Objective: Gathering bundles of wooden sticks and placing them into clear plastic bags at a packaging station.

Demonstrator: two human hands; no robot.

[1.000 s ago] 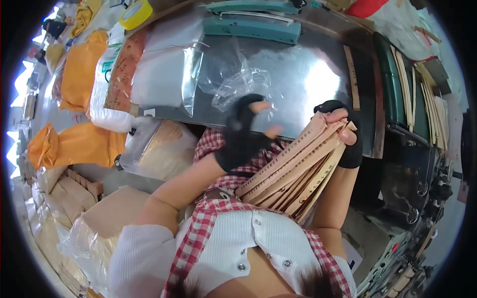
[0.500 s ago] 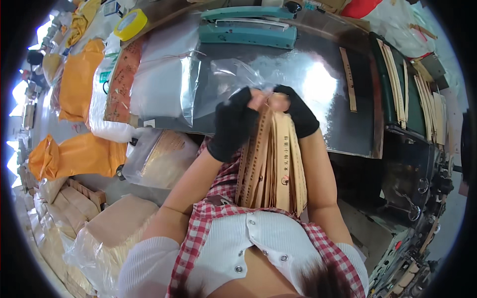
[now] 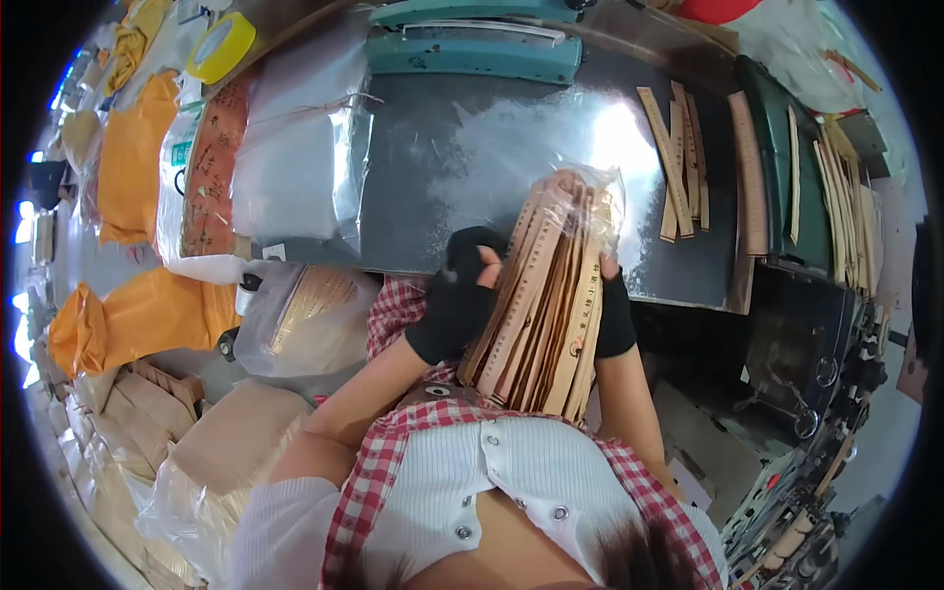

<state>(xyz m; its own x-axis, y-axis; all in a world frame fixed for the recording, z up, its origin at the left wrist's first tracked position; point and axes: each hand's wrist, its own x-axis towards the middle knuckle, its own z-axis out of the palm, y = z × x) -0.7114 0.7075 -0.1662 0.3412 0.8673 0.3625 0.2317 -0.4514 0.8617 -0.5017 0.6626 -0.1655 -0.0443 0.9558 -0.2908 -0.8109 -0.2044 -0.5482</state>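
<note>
I have a thick bundle of flat wooden rulers (image 3: pixel 546 305), pale tan with fine marks printed along their edges, stacked face to face and fanned slightly so that their thin sides show. Their long axis runs from my chest up and away from me, leaning a little to the right, the near ends low against my checked shirt (image 3: pixel 393 462) and the far ends out over the dark worktable (image 3: pixel 423 177). A clear plastic bag (image 3: pixel 580 197) is drawn over the far ends and crinkles around them. My left hand (image 3: pixel 462 305), in a black fingerless glove, is closed around the left side of the bundle with the bare thumb pressed on the outermost ruler. My right hand (image 3: pixel 612 310), gloved the same way, clasps the right side of the bundle; its fingers are mostly hidden behind the rulers and the bag. More loose rulers (image 3: pixel 678 157) lie on the table to the right, well apart from the bundle, and a teal heat sealer (image 3: pixel 472 44) stands along the table's far edge.
</note>
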